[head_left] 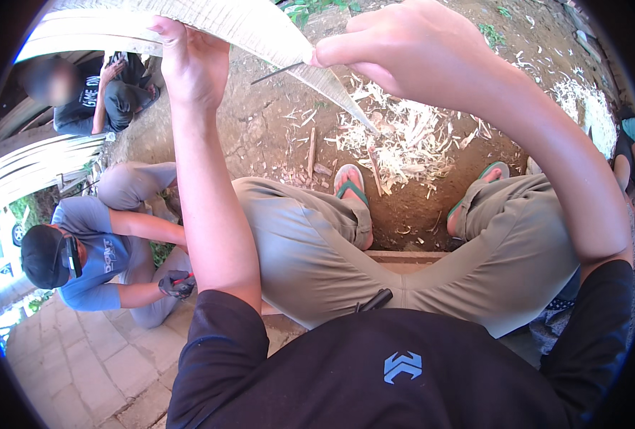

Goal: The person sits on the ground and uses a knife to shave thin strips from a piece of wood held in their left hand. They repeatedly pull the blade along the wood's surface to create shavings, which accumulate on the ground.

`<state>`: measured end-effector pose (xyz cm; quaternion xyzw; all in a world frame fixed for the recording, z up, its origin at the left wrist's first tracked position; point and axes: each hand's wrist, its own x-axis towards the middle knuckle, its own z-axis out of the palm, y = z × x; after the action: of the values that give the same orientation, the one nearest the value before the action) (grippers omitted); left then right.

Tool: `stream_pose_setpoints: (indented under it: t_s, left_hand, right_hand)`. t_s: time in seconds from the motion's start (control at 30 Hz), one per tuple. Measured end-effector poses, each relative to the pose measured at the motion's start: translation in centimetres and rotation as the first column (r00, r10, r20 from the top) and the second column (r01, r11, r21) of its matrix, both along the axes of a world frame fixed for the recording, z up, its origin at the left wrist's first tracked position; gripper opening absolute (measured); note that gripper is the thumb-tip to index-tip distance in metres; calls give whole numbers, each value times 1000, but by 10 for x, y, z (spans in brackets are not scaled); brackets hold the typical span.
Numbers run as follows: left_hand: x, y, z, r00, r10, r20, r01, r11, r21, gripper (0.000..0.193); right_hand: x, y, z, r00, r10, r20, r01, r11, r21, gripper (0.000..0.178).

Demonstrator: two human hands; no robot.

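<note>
A long pale piece of wood (260, 32) crosses the top of the view and tapers to a point above the ground. My left hand (196, 64) grips its wider part from below, thumb on the near edge and the other fingers mostly hidden behind it. Closed near the tapering end, my right hand (410, 50) holds a knife, its handle hidden in the fist. The thin dark blade (278, 73) sticks out to the left, at the wood's near edge; whether it touches cannot be made out.
Pale wood shavings (410, 139) lie heaped on the dirt beyond my sandalled feet, with a thin stick (312, 151) beside them. At left crouches a person in a cap (92, 243) and dark gloves; another person (103, 93) sits farther back. Paving (96, 357) lies at lower left.
</note>
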<state>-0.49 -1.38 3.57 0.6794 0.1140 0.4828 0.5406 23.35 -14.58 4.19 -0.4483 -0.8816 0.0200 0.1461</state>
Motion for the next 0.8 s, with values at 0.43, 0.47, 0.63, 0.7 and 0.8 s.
stream_pose_setpoints:
  t_s: [0.43,0.47,0.63,0.7,0.8]
  left_hand:
    - [-14,20,3,984,111,-138,-110,994,17,105]
    - [-14,20,3,988,91,-126,-91,996,1,104]
    - [-10,10,0,995,60,-74,-65,996,-61,101]
    - [-8,12,-3,995,87,-48,-90,995,-52,101]
    - [-5,12,-8,996,94,8,-93,992,-81,95]
  right_hand:
    - [-12,-12,34,997,-52,51,60,985,-164,15]
    - [-13,-9,31,996,-46,80,59,985,-164,15]
    - [4,-10,41,993,117,-34,-119,989,-86,22]
    - [9,-10,6,994,97,-50,-92,990,110,31]
    - [-1,-7,-25,996,8,89,-18,994,112,37]
